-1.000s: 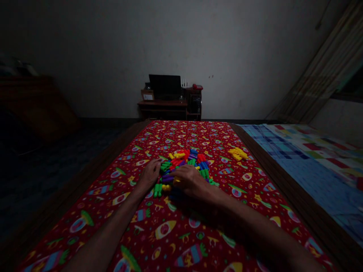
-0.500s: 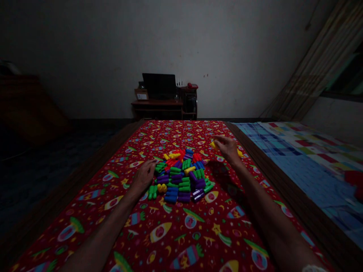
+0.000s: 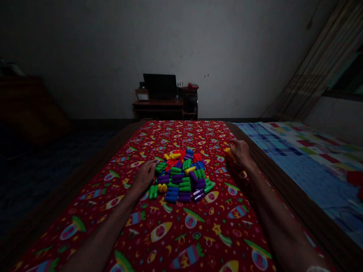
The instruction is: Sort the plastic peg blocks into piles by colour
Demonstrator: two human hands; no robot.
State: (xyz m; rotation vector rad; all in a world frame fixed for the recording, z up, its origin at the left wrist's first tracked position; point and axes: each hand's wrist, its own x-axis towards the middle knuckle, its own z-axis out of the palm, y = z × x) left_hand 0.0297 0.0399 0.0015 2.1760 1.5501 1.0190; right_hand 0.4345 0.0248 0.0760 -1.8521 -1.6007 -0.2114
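A pile of toy building blocks (image 3: pixel 176 176), shaped like joined tubes in green, purple, blue, red and yellow, lies on a red patterned cloth (image 3: pixel 170 249). My left hand (image 3: pixel 145 175) rests at the pile's left edge, beside a green block (image 3: pixel 161 166). Its fingers are curled together, and their tips are partly hidden. Over to the right of the pile, my right hand (image 3: pixel 240 151) is closed at a yellow block (image 3: pixel 228 152), low over the cloth. The hand hides part of that spot, including where another yellow block was visible earlier.
A brown border (image 3: pixel 249 143) runs along the cloth's right side. Beyond it is a bed surface (image 3: pixel 286 162) with blue and checkered covers. Against the far wall stands a small desk (image 3: pixel 159 102) with a black monitor (image 3: pixel 160 86) and a red telephone (image 3: pixel 193 86).
My right hand has moved right and slightly down with the yellow block, farther from the pile and towards the other yellow block. My left hand and the pile stay put.
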